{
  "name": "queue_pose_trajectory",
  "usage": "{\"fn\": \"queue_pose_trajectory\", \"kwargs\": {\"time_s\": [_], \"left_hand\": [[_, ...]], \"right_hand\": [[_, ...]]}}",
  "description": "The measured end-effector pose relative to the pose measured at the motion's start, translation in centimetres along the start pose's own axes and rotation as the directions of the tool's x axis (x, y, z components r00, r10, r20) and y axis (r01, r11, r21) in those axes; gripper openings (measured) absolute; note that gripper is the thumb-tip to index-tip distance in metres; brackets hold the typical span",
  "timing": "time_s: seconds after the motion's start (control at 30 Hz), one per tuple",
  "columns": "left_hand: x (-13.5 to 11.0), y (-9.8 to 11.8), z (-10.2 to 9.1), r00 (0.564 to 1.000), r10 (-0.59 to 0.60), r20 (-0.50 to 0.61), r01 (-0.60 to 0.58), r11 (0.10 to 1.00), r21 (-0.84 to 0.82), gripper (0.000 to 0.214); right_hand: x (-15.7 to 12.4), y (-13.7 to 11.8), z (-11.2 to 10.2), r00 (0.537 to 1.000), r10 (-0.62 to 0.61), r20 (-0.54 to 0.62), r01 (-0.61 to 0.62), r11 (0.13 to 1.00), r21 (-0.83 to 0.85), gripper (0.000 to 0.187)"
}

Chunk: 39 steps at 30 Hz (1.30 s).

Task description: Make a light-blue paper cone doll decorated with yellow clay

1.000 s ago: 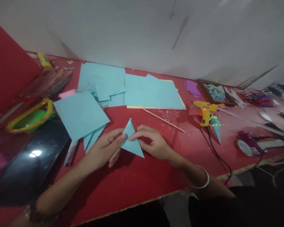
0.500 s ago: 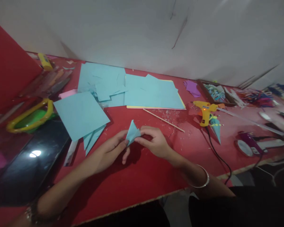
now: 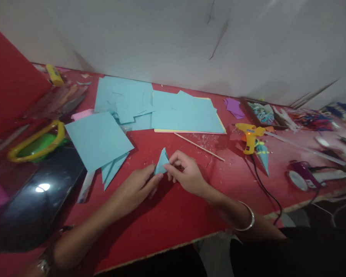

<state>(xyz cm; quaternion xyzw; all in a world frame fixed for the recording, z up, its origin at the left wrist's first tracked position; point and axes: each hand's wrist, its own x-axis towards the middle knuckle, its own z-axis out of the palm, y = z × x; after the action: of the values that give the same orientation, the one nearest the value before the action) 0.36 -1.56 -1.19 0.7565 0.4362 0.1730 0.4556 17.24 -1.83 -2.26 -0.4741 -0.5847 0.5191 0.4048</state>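
A small piece of folded light blue paper (image 3: 162, 162), shaped like a pointed triangle, is held between both hands above the red table, tip upward. My left hand (image 3: 141, 184) pinches its lower left corner between thumb and fingers. On its right edge, the thumb and fingertips of my right hand (image 3: 187, 173) are closed. Some fingers of the left hand are hidden beneath. To the left lies a square light blue sheet (image 3: 99, 140), resting over smaller blue pieces (image 3: 114, 169). A thin wooden stick (image 3: 198, 146) lies just beyond the right hand.
Large blue sheets (image 3: 184, 111) lie against the wall. A yellow glue gun (image 3: 249, 134) with a lit orange light and black cord stands at right, beside a small blue cone (image 3: 263, 157). A black glossy panel (image 3: 43, 192) and yellow-rimmed basket (image 3: 36, 141) are at left.
The folded paper has turned slightly and shifted a little to the right. My left hand's fingers have curled under, and its thumb has moved along the paper's lower edge.
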Motion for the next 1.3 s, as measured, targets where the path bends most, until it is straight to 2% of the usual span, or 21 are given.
{"fn": "queue_pose_trajectory", "kwargs": {"time_s": [0.33,0.47,0.6,0.7,0.77,0.83,0.93,1.1,1.2,1.3], "left_hand": [[0.0,0.2,0.1,0.999,0.001,0.033,0.000,1.000,-0.029,0.041],[0.0,0.2,0.1,1.000,-0.020,0.010,0.019,0.998,0.057,0.039],[0.1,-0.1,0.3,0.993,-0.039,-0.114,0.064,0.974,0.218,0.030],[0.2,-0.5,0.2,0.969,-0.008,-0.248,0.059,0.978,0.200,0.026],[0.1,-0.7,0.1,0.949,-0.005,-0.315,0.061,0.984,0.169,0.031],[0.1,-0.8,-0.1,0.947,-0.011,-0.321,0.077,0.978,0.193,0.032],[0.2,-0.8,-0.2,0.969,-0.004,-0.248,0.079,0.953,0.293,0.025],[0.5,-1.3,-0.2,0.989,-0.001,-0.145,0.067,0.888,0.454,0.020],[0.4,-1.7,-0.2,0.980,0.139,-0.140,-0.041,0.837,0.546,0.016],[0.3,-1.7,-0.3,0.939,0.316,-0.138,-0.138,0.710,0.690,0.013]], "right_hand": [[-0.2,0.2,0.0,0.999,-0.042,0.023,0.042,0.999,0.008,0.018],[-0.2,0.3,0.0,0.998,-0.049,0.030,0.048,0.998,0.032,0.016],[-0.1,0.1,0.0,0.999,-0.040,0.017,0.039,0.997,0.068,0.014],[0.0,0.0,-0.1,0.999,-0.034,0.017,0.033,0.997,0.075,0.014],[0.1,-0.1,-0.2,0.999,-0.026,0.026,0.024,0.998,0.058,0.013],[0.2,0.0,-0.4,0.999,-0.008,0.045,0.008,1.000,0.017,0.012],[0.4,0.1,-0.7,0.997,0.004,0.072,0.002,0.997,-0.079,0.012],[0.7,-0.1,-1.2,0.995,-0.077,0.056,0.092,0.923,-0.373,0.012],[0.8,-0.2,-1.4,0.978,-0.133,0.164,0.196,0.854,-0.481,0.005],[0.9,0.0,-1.7,0.923,-0.205,0.325,0.363,0.740,-0.566,0.012]]}}
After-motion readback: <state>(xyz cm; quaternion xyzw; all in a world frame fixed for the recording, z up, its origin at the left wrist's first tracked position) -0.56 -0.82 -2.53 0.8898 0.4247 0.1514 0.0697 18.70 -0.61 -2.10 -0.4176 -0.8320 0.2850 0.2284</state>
